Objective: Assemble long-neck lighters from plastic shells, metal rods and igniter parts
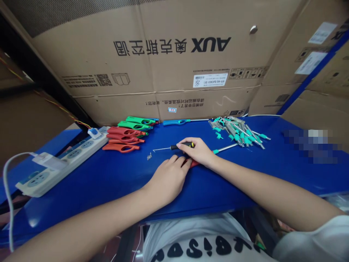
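My right hand (197, 151) is shut on a small screwdriver (182, 146) with a black and yellow handle, its thin shaft pointing left over the blue table top (114, 182). My left hand (170, 178) lies just below it, fingers on a red plastic lighter body (194, 164) that is mostly hidden under both hands. A teal-collared metal lighter tube (225, 148) extends right from beside my right hand. A tiny metal spring (149, 157) lies left of the shaft tip.
Red lighter shells (122, 137) and green lighter shells (136, 123) lie in rows at the back. A blue lighter (177, 122) and a heap of teal-and-metal tubes (237, 131) lie nearby. A plugged-in power strip (62, 163) sits left; large cardboard cartons (163, 65) stand behind.
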`<state>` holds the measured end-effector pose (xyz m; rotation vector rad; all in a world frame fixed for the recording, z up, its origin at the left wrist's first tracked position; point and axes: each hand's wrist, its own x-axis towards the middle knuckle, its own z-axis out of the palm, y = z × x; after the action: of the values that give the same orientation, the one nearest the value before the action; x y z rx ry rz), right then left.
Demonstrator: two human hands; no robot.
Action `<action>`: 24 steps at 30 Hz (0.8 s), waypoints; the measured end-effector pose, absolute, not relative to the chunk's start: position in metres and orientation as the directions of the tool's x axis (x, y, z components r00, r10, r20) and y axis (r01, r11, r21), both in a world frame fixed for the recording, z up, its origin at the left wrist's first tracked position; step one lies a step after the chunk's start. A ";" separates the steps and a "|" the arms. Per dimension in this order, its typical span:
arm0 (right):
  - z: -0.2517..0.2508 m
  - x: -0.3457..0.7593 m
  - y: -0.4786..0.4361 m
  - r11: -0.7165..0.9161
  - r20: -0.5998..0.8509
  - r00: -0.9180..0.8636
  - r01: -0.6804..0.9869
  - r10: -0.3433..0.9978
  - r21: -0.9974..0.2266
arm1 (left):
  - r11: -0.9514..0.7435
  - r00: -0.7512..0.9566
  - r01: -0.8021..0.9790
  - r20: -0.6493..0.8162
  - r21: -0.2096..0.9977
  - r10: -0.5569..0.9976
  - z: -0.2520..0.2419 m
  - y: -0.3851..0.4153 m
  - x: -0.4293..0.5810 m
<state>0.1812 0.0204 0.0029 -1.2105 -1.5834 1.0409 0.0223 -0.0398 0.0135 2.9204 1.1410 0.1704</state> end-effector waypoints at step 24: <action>0.050 0.227 0.024 0.355 0.325 0.191 -0.155 0.926 -0.922 | -0.496 0.293 0.240 0.425 0.834 0.856 -0.002 -0.003 0.023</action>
<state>0.2267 0.0238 0.0501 -0.8928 -1.1028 0.9220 0.0229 -0.0032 -0.0023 1.9096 0.9783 1.2053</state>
